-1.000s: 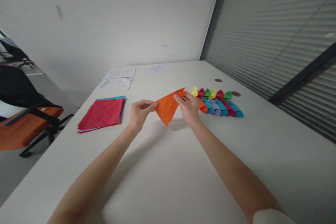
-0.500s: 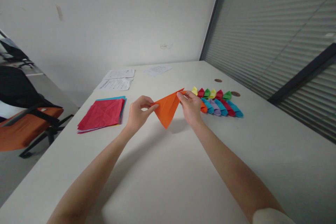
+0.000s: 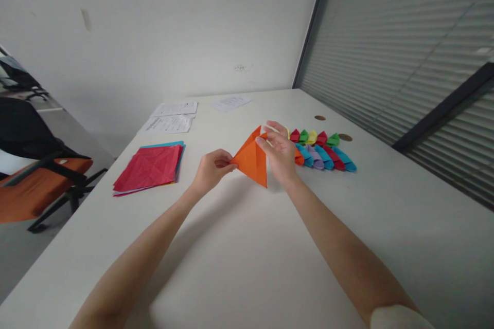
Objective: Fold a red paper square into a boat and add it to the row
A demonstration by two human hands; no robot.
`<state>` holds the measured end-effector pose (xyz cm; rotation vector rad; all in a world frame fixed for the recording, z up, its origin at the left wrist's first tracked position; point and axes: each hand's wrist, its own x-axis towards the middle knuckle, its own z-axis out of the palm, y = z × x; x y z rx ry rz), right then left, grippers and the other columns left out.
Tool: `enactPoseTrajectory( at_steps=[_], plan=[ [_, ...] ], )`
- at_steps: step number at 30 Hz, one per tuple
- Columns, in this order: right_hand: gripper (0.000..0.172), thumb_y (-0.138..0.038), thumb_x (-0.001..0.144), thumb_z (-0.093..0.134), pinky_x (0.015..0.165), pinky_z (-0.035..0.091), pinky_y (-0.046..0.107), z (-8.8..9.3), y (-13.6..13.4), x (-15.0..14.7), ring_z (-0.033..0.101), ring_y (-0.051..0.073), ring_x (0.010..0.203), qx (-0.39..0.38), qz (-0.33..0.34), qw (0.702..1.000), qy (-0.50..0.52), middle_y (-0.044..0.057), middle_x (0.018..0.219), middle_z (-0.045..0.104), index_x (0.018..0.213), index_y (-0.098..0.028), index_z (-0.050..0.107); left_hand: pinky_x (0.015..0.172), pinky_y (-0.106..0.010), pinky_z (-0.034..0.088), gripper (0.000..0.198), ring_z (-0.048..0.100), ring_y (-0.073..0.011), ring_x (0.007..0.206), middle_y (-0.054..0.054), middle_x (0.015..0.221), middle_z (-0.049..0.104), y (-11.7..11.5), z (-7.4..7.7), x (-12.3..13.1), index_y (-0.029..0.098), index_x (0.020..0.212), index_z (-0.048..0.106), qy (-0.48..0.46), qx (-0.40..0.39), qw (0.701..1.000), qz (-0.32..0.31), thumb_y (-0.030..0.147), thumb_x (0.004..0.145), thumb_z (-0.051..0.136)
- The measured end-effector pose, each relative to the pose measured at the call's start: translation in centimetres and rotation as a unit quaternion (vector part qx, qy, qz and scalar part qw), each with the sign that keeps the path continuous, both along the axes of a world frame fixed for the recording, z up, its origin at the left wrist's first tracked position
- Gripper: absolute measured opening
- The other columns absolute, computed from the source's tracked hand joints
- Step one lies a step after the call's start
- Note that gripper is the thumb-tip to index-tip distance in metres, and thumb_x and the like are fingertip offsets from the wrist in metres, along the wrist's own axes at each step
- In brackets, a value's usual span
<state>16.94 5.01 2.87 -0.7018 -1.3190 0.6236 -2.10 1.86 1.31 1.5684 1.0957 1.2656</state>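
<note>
Orange paper (image 3: 252, 160) swung upright between both hands.

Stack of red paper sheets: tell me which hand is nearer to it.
Left. The left hand pinches the orange folded paper just right of the stack of red paper sheets; the right hand holds the paper's far side, farther from the stack.

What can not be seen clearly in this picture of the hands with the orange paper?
Head view only:
- Right hand fingertips: hidden behind the orange paper.
- Row of folded paper pieces: its near end is covered by the right hand, so the count is uncertain.
- Printed sheets: text too small to read.
- Stack of coloured paper: only edges show under the red top sheet.
- Chair: cut off by the left edge.
</note>
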Motion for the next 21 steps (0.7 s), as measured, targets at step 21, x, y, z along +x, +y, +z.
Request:
enactPoseTrajectory(
  at_steps=[21],
  plan=[
    [0.034, -0.056, 0.068, 0.077, 0.093, 0.050, 0.042, 1.0, 0.0, 0.8, 0.059, 0.024, 0.113, -0.099, 0.104, 0.989, -0.011, 0.009, 0.124, 0.062, 0.077, -0.023, 0.074, 0.070, -0.026, 0.057, 0.019, 0.065, -0.0147, 0.069, -0.005, 0.077, 0.070, -1.5, 2.4, -1.8, 0.017, 0.076, 0.069, 0.212, 0.159, 0.960, -0.091, 0.034, 0.083, 0.065]
  ],
)
